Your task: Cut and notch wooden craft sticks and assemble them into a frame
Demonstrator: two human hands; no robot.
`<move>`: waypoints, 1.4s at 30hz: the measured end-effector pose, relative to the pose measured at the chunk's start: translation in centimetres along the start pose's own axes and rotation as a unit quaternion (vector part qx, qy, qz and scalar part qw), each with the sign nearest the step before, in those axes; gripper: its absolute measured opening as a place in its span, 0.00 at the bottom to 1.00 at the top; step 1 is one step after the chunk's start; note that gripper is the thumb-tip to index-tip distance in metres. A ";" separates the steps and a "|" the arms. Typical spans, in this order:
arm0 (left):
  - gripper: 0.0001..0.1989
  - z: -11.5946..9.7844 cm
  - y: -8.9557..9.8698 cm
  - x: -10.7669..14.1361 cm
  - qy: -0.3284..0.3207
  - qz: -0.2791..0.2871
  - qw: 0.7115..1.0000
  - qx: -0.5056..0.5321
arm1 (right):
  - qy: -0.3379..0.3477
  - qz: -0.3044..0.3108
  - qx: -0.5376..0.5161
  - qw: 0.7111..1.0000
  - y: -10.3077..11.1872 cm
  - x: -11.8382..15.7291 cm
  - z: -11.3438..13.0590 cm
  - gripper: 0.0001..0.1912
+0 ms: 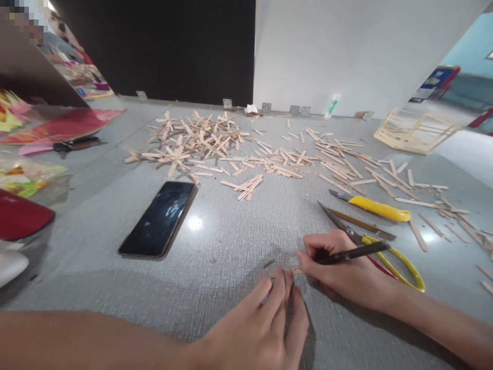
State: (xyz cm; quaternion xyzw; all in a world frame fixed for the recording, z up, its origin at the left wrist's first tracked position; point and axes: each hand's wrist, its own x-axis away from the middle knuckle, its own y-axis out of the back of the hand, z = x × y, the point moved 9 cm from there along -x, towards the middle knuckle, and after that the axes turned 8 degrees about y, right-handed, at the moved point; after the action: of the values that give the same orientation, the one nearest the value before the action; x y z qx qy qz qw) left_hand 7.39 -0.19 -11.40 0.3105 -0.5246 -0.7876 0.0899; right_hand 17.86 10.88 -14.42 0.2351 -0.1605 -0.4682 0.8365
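My left hand [265, 318] rests low on the grey table, its fingertips pressed together on a small wooden stick piece [296, 271]. My right hand [339, 262] is closed around a dark pen-like tool [354, 253], with its fingertips at the right end of that piece. The tool's tip is hidden by my fingers. Just behind my right hand lie yellow-handled scissors [410, 272], a thin brown tool [365, 224] and a yellow cutter [379, 208].
A phone [158, 220] lies left of centre. Loose sticks [335, 159] and glued stick shapes [200, 136] spread across the back. A stick frame [416, 133] stands back right. Upright panels [308, 51] border the table. At left are a red object [23, 213] and a plastic bag [26, 174].
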 end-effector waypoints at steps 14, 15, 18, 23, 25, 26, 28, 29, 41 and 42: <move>0.18 0.2 0.1 -0.2 0.008 -0.005 1.000 0.004 | -0.030 -0.001 -0.011 1.000 0.0 0.2 -0.2 0.21; 0.17 0.2 0.1 -0.2 0.009 -0.010 1.000 0.004 | -0.029 -0.001 -0.008 1.000 0.0 0.2 -0.2 0.21; 0.16 0.1 0.3 -0.3 0.008 -0.020 1.000 0.002 | -0.025 0.003 -0.001 1.000 0.0 0.2 -0.1 0.21; 0.18 0.1 0.0 -0.2 0.001 -0.009 1.000 0.008 | -0.031 0.005 -0.007 0.999 0.1 0.2 -0.1 0.20; 0.18 0.0 0.0 -0.2 -0.003 -0.006 1.000 0.008 | -0.035 0.005 -0.009 0.999 0.1 0.2 -0.1 0.20; 0.18 0.0 0.0 -0.2 -0.003 -0.003 1.000 0.006 | -0.036 0.005 -0.009 0.999 0.1 0.2 -0.1 0.20; 0.18 0.1 0.0 -0.1 -0.001 0.003 1.000 0.003 | -0.035 0.005 -0.008 0.999 0.2 0.2 -0.1 0.20; 0.18 0.1 0.1 -0.1 -0.001 0.001 1.000 0.001 | -0.033 0.004 -0.009 0.999 0.2 0.1 -0.1 0.20; 0.18 0.1 0.2 0.0 0.001 -0.007 1.000 0.009 | -0.035 0.005 -0.013 0.999 0.1 -0.1 -0.3 0.20; 0.17 0.2 0.3 0.0 0.004 -0.006 1.000 0.010 | -0.035 0.005 -0.013 0.999 0.1 -0.1 -0.3 0.20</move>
State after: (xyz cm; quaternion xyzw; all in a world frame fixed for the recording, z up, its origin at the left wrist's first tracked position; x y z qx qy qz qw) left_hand 7.28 -0.17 -11.10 0.3173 -0.5300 -0.7819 0.0844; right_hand 18.07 11.09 -14.62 0.2068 -0.1852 -0.4739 0.8356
